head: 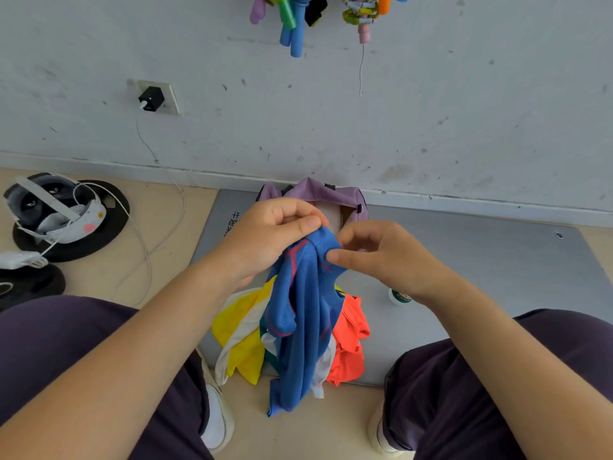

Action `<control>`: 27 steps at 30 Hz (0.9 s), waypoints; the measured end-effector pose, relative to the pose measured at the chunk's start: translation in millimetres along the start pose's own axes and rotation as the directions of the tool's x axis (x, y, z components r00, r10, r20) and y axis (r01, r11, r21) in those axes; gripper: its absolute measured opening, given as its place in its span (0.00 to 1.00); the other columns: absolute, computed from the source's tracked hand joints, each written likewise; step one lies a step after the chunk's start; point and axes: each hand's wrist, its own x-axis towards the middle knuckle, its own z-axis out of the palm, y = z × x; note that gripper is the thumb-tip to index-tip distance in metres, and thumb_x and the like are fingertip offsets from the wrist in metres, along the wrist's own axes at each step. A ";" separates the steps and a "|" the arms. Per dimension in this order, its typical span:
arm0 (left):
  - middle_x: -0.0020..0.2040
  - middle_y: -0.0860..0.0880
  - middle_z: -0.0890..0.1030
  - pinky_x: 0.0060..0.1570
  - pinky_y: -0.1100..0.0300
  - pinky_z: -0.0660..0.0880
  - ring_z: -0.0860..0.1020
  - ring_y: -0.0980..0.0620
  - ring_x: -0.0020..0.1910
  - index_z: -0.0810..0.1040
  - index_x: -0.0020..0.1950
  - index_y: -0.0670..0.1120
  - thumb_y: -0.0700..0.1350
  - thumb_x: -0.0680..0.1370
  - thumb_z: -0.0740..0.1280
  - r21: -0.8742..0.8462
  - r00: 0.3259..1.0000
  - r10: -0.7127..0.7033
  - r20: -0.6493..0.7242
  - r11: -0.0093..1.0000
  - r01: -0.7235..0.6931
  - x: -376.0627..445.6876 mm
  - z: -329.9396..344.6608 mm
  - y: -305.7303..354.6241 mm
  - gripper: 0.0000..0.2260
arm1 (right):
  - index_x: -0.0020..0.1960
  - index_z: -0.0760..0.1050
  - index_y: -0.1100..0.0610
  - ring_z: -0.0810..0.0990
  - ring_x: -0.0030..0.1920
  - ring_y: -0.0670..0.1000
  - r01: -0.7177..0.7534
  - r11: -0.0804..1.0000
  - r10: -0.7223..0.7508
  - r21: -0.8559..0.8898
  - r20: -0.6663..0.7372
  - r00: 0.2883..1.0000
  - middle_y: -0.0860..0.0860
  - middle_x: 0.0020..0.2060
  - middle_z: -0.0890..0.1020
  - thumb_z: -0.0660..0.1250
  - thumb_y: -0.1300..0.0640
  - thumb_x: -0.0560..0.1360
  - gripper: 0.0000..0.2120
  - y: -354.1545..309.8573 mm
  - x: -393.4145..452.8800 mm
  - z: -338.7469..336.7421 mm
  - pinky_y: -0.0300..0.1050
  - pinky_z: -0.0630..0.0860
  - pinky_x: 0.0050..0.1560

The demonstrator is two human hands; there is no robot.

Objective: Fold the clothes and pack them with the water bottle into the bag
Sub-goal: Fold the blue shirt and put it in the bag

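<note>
**Blue garment held up between both hands**

Between the two hands, above the knees, hangs a blue garment [300,313] with pink stripes; its top edge is gathered and its lower end falls down to the floor between the feet; the left hand [272,234] pinches the top of the cloth between thumb and forefinger, with the other fingers curled; the right hand [381,257] pinches the same gathered top from the other side, thumb against the fabric, fingers bent.

Under the blue garment lies a heap of other clothes: a yellow piece [242,333] with white parts on the left, an orange piece [351,346] on the right; they rest at the near edge of a grey mat [481,260]; the purple bag [318,194] stands at the far edge of the mat, against the wall, partly hidden behind the hands, its mouth open toward the camera; the water bottle [399,297] is on the mat just beside the right wrist, and only its white cap and a bit of label can be seen.

On the wooden floor to the left lie a headset [49,207] on a black disc and a white cable [146,247]; the cable goes up to a black charger [151,98] in the wall socket; coloured skipping ropes [292,18] hang on the wall above.
</note>
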 end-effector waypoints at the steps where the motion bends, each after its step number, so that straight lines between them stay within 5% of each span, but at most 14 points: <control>1: 0.39 0.56 0.83 0.42 0.68 0.75 0.79 0.60 0.39 0.82 0.44 0.48 0.38 0.80 0.66 0.019 1.000 0.006 0.007 1.000 -0.007 -0.2 -1.6 0.6 0.09 | 0.44 0.80 0.57 0.81 0.44 0.51 0.008 1.000 -0.008 -0.002 -0.008 1.000 0.56 0.42 0.85 0.72 0.59 0.75 0.02 -0.2 0.2 -1.5 0.51 0.77 0.53; 7: 0.41 0.50 0.83 0.48 0.57 0.75 0.78 0.59 0.40 0.81 0.47 0.53 0.49 0.79 0.68 0.332 0.997 0.025 0.070 0.942 -0.046 -0.3 -7.5 -1.5 0.03 | 0.46 0.75 0.57 0.78 0.41 0.51 0.045 0.987 -0.038 0.157 -0.045 0.998 0.57 0.39 0.82 0.64 0.60 0.80 0.05 -1.1 1.8 -5.6 0.46 0.73 0.48; 10: 0.33 0.47 0.75 0.37 0.61 0.69 0.73 0.57 0.34 0.79 0.41 0.44 0.59 0.74 0.69 0.427 0.984 0.010 0.178 0.900 -0.086 -1.3 -8.6 -1.9 0.18 | 0.43 0.78 0.52 0.78 0.37 0.48 0.036 0.980 -0.026 0.196 -0.054 0.998 0.53 0.35 0.82 0.66 0.57 0.79 0.06 -1.4 2.4 -8.0 0.39 0.74 0.40; 12: 0.31 0.46 0.68 0.34 0.62 0.64 0.68 0.57 0.31 0.75 0.35 0.43 0.59 0.74 0.69 0.400 0.980 0.017 0.199 0.911 -0.097 -2.5 -9.8 -1.6 0.20 | 0.43 0.79 0.52 0.80 0.39 0.49 0.018 0.969 -0.007 0.246 -0.047 0.999 0.52 0.37 0.83 0.69 0.54 0.77 0.04 -1.7 2.5 -8.3 0.41 0.76 0.42; 16: 0.43 0.53 0.85 0.45 0.66 0.75 0.81 0.59 0.45 0.85 0.47 0.56 0.52 0.75 0.69 0.077 0.976 0.013 0.218 0.997 -0.030 -3.5 -9.0 3.0 0.05 | 0.53 0.82 0.52 0.84 0.52 0.51 -0.090 0.927 0.031 0.364 0.165 0.986 0.51 0.50 0.85 0.73 0.50 0.72 0.11 1.8 2.8 -1.9 0.42 0.79 0.49; 20: 0.41 0.57 0.84 0.40 0.69 0.75 0.81 0.61 0.40 0.85 0.44 0.57 0.49 0.75 0.68 -0.015 0.987 0.033 0.160 0.999 -0.031 -1.8 -10.2 6.0 0.06 | 0.58 0.81 0.52 0.82 0.58 0.51 -0.188 0.955 0.104 0.231 0.333 0.937 0.51 0.55 0.84 0.73 0.54 0.73 0.14 5.2 0.6 2.0 0.43 0.79 0.58; 22: 0.37 0.59 0.81 0.39 0.67 0.72 0.77 0.61 0.36 0.83 0.41 0.56 0.51 0.76 0.67 0.065 0.997 0.018 0.076 0.998 -0.023 -0.2 -12.1 3.8 0.06 | 0.57 0.81 0.53 0.83 0.55 0.48 -0.163 0.971 0.126 0.176 0.203 0.971 0.49 0.52 0.85 0.72 0.53 0.75 0.11 6.0 3.0 1.5 0.43 0.79 0.57; 25: 0.35 0.49 0.73 0.40 0.57 0.66 0.70 0.53 0.35 0.80 0.43 0.45 0.48 0.79 0.67 0.147 0.992 0.005 -0.126 0.989 0.014 4.3 -12.6 -4.6 0.09 | 0.50 0.81 0.54 0.80 0.43 0.45 -0.106 0.993 0.094 -0.042 -0.226 0.970 0.51 0.43 0.84 0.70 0.52 0.76 0.07 8.9 8.9 -4.7 0.42 0.76 0.48; 27: 0.31 0.50 0.70 0.34 0.59 0.63 0.66 0.54 0.31 0.76 0.42 0.41 0.46 0.79 0.67 0.120 0.976 -0.009 -0.220 0.992 0.036 6.1 -10.5 -8.0 0.10 | 0.47 0.82 0.56 0.81 0.41 0.48 -0.122 0.992 0.119 0.005 -0.267 0.956 0.54 0.41 0.85 0.68 0.49 0.77 0.11 9.6 10.0 -9.8 0.45 0.77 0.47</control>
